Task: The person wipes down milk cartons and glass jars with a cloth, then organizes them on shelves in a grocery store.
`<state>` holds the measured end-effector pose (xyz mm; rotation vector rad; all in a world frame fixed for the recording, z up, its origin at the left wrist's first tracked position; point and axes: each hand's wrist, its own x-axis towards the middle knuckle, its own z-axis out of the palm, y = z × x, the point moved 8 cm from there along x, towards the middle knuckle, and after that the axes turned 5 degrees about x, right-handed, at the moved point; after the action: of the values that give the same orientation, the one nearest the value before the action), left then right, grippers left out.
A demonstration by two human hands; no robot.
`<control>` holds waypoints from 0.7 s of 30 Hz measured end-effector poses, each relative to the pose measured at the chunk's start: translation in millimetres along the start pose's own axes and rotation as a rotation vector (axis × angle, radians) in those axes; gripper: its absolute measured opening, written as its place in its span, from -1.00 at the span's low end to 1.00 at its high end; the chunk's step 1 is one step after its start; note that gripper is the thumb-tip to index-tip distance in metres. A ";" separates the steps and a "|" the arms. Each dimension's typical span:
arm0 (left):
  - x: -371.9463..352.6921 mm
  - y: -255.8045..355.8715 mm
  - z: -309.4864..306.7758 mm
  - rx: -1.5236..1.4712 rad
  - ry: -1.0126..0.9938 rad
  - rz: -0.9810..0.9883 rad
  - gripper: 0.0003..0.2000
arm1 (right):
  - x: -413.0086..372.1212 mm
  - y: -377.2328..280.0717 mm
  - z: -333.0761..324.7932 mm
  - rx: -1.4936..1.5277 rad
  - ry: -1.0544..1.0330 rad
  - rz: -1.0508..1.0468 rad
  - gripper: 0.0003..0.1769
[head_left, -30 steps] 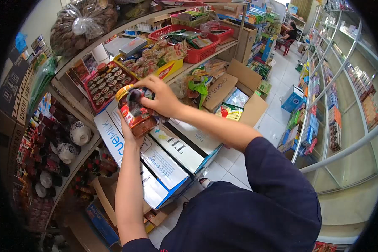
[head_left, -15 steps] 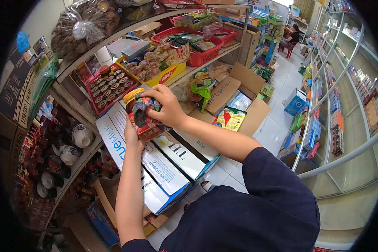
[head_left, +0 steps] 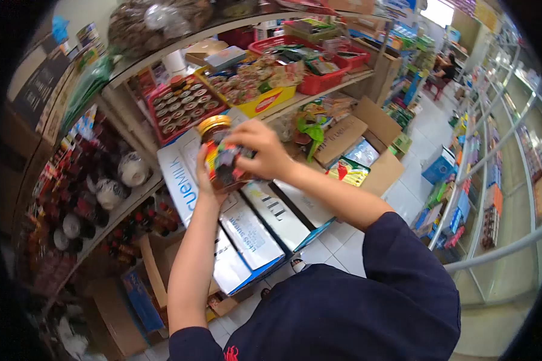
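A glass jar (head_left: pixel 212 127) with a gold lid, dark contents and a red and yellow label is held over the milk cartons in the head view. My left hand (head_left: pixel 206 178) is wrapped round its near side and bottom. Against the front of the jar, my right hand (head_left: pixel 260 147) presses a dark, multicoloured cloth (head_left: pixel 230 157) with bent fingers; the motion blurs it somewhat. The cloth and fingers cover much of the label. Just beyond the jar is a red tray (head_left: pixel 158 119) of small round-lidded cans.
Milk cartons (head_left: pixel 250 231) lie under my hands. A yellow box (head_left: pixel 280 99) of packets and a red basket (head_left: pixel 325 81) are on the shelf. An open cardboard box (head_left: pixel 376 174) sits to the right; bowls (head_left: pixel 133 169) and bottles line the left. Another person (head_left: pixel 445 69) sits far off.
The view has shifted, so the shelves appear further right. The jar is more upright, its lid and label more exposed. My right hand has moved from near the lid to lower on the jar's side.
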<state>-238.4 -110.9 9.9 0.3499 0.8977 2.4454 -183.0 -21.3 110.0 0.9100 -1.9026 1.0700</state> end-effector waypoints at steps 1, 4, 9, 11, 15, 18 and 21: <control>1.8 -2.1 -3.5 -0.053 -0.019 -0.009 -0.46 | 7.4 5.7 -1.9 -0.031 0.028 -0.008 -0.66; 2.0 -5.4 12.1 -0.111 -0.258 -0.036 -0.48 | 24.0 35.7 -11.6 -0.045 0.144 0.086 -0.72; 3.1 2.4 2.2 -0.239 -0.147 0.012 -0.44 | 8.5 -19.1 5.4 -0.099 -0.011 -0.070 -0.68; 3.9 3.4 0.9 -0.184 -0.179 -0.005 -0.46 | 7.8 -21.1 5.8 -0.069 -0.052 -0.083 -0.68; 1.5 -5.4 17.0 -0.169 -0.264 -0.073 -0.47 | 36.3 19.8 -12.3 -0.116 0.107 0.021 -0.74; 2.8 -5.8 11.6 -0.136 -0.204 -0.067 -0.47 | 34.8 25.2 -11.1 -0.114 0.119 0.041 -0.75; -0.9 8.0 10.1 -0.264 -0.274 -0.024 -0.40 | 10.9 -9.1 3.7 -0.117 -0.030 -0.024 -0.71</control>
<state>-236.6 -111.2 22.7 0.5558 0.4549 2.3801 -181.3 -30.5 121.2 0.8850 -1.9520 0.9255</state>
